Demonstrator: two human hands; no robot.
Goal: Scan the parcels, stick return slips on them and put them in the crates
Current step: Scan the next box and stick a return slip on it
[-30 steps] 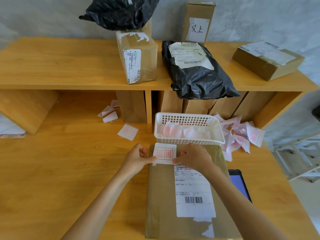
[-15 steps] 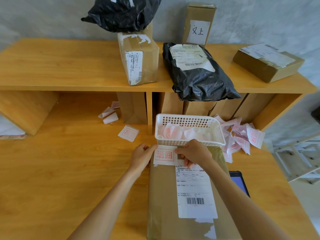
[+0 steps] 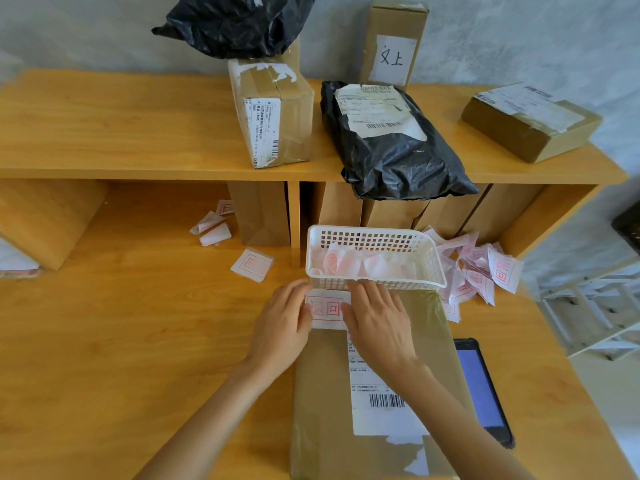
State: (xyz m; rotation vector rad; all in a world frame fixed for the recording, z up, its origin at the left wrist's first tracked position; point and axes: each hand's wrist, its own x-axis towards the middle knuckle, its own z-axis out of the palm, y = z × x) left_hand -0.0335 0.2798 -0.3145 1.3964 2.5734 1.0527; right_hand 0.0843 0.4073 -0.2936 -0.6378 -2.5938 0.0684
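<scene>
Both hands, left hand point(image 3: 282, 327) and right hand point(image 3: 377, 323), are pressing flat with fingers spread on the return slip point(image 3: 327, 309), sitting at the brown parcel point(image 3: 370, 382)'s top-left corner, the parcel's long axis running down-frame toward the person.

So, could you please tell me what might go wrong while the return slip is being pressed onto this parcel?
The return slip sits at the parcel corner, so an edge could overhang or lift. The white basket rests right against the working area; the right hand might nudge it. The left hand and right hand press from the sides, so the middle may wrinkle.
</scene>
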